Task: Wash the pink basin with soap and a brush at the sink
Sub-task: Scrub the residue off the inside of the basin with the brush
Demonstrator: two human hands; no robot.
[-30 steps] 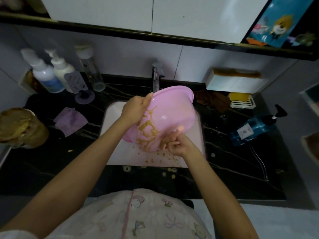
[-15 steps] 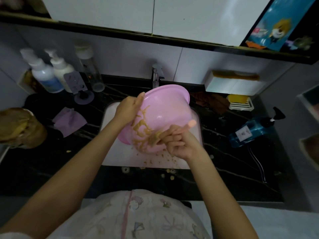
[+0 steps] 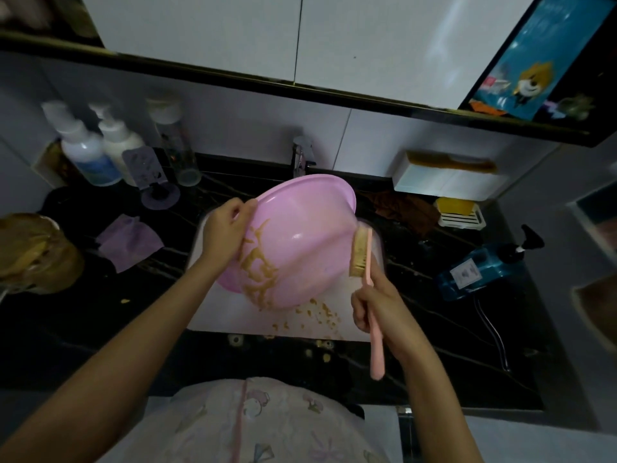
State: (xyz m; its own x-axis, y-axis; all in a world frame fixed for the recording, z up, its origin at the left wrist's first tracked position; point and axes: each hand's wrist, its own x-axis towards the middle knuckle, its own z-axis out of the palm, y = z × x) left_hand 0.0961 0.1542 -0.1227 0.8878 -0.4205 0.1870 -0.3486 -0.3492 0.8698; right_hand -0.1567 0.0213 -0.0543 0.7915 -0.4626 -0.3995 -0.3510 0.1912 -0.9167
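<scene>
Basin [image 3: 300, 238] tilted over sink [image 3: 233, 315]; light, stiff, probably slick. Your left hand [image 3: 227, 232] fingers clamp its rim, the best grip point. Right hand [image 3: 377, 305] fingers wrap brush [image 3: 360, 253] handle, bristles against basin's side.

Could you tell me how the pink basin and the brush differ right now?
The basin is big and round, the brush slim and long. The left hand holds the basin by its rim; the right hand grips the brush by its handle. The basin carries yellowish smears; the brush handle looks clean. Both are pink.
</scene>
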